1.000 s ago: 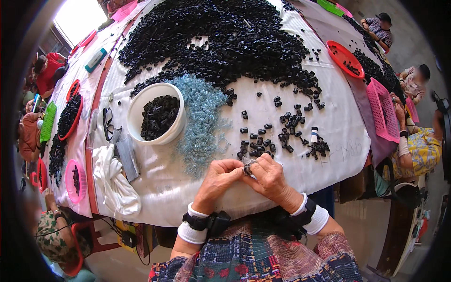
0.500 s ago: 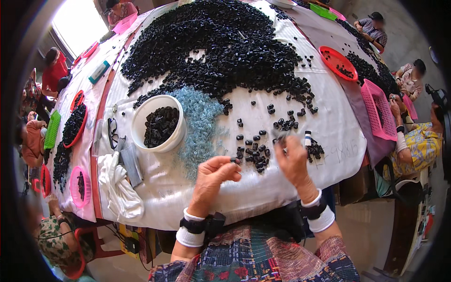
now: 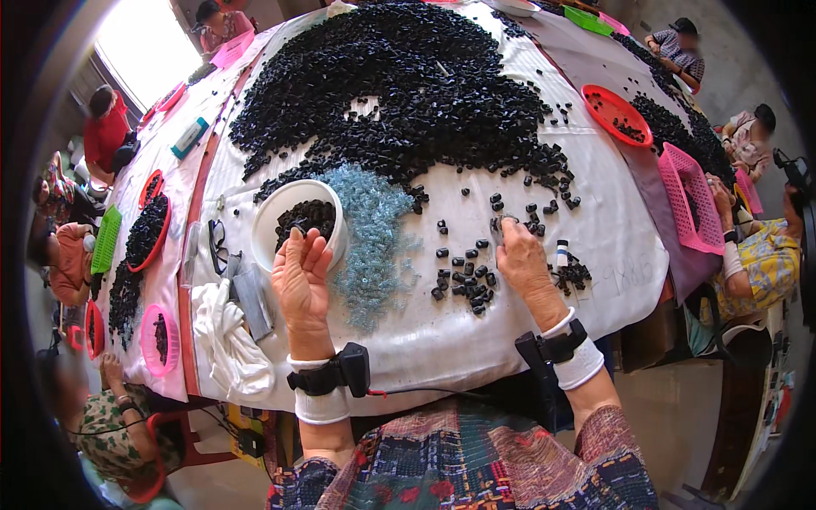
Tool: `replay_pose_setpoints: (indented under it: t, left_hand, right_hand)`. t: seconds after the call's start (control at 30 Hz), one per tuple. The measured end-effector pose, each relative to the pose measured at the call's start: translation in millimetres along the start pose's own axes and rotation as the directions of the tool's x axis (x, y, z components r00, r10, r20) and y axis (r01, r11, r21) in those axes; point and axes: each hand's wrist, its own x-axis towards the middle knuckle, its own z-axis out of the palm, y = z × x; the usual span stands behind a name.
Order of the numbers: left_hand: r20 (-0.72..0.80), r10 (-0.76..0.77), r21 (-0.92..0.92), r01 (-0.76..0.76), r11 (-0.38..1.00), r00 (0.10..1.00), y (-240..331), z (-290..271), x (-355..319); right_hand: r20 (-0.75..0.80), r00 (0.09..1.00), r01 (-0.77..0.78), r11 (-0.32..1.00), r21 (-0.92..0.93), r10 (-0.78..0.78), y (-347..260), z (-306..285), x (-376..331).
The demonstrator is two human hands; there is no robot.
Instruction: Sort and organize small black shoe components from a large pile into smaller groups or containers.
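My left hand (image 3: pixel 302 285) is at the near rim of a white tub (image 3: pixel 335 248). Its thumb and fingertips come together in front of the black plastic pieces (image 3: pixel 306 218) inside. Whatever the pinch holds cannot be told from the dark pieces behind it. To the right, my right hand (image 3: pixel 525 265) reaches down to a small cluster of black pieces (image 3: pixel 534 228), its fingertips closed on one small black plastic piece. Between the hands lie loose short black cylinders (image 3: pixel 469 287). A pile of small clear bluish pieces (image 3: pixel 367 242) lies against the tub's right side.
A big heap of black pieces (image 3: pixel 382 81) covers the far table. A small white-labelled bottle (image 3: pixel 562 252) stands beside my right hand. Glasses (image 3: pixel 218 242) and a white cloth (image 3: pixel 225 340) lie left. Red (image 3: pixel 616 115) and pink baskets (image 3: pixel 690 200) stand right. Other people sit around.
My left hand has moved left and slightly away, from above the loose cylinders to the tub, and turned palm up. My right hand has reached slightly farther, to the black cluster.
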Motion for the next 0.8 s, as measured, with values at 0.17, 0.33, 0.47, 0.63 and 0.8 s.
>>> replay_pose_setpoints:
  t: [0.17, 0.33, 0.47, 0.63, 0.8]
  left_hand:
    - [-0.069, -0.026, -0.042, 0.023, 0.999, 0.997, 6, 1, 9]
    - [0.015, -0.032, -0.063, 0.033, 0.997, 0.999, 2, -3, 0]
    - [0.272, -0.147, 0.069, 0.133, 0.989, 0.951, -16, -1, -25]
    - [0.355, -0.472, 0.353, 0.352, 0.867, 0.807, -46, 9, -58]
    - [0.286, -0.627, 0.520, 0.432, 0.737, 0.725, -67, 8, -70]
  right_hand:
    - [-0.077, 0.960, 0.280, 0.933, 0.224, -0.270, -6, 12, -3]
    - [-0.008, 0.991, 0.106, 0.741, 0.663, -0.134, -25, 8, -12]
    - [-0.001, 1.000, 0.018, 0.697, 0.717, -0.025, -11, 1, -20]
    - [-0.056, 0.998, 0.058, 0.615, 0.786, -0.023, -2, 4, -38]
    - [-0.124, 0.981, 0.194, 0.838, 0.510, -0.152, -10, -12, -45]
